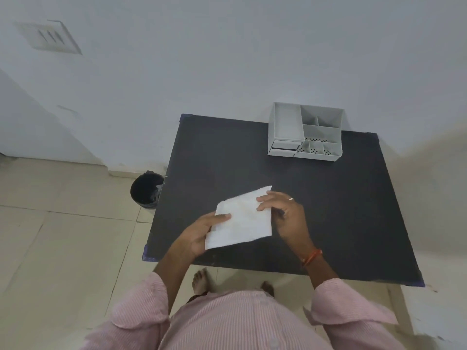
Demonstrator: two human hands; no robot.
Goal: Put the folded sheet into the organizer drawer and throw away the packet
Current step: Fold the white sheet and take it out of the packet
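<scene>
A white folded sheet (242,218) is held just above the near middle of the black table (227,157). My left hand (202,232) grips its lower left edge with the thumb on top. My right hand (285,214) holds its right side, fingers laid over the upper right corner. A grey desk organizer (307,132) stands at the table's far right corner; its small drawer (284,146) sits at the front left and looks slightly pulled out. No separate packet can be told apart from the sheet.
A black waste bin (146,189) stands on the tiled floor beside the table's left edge. A white wall rises right behind the table. My bare feet (202,281) show under the table's near edge.
</scene>
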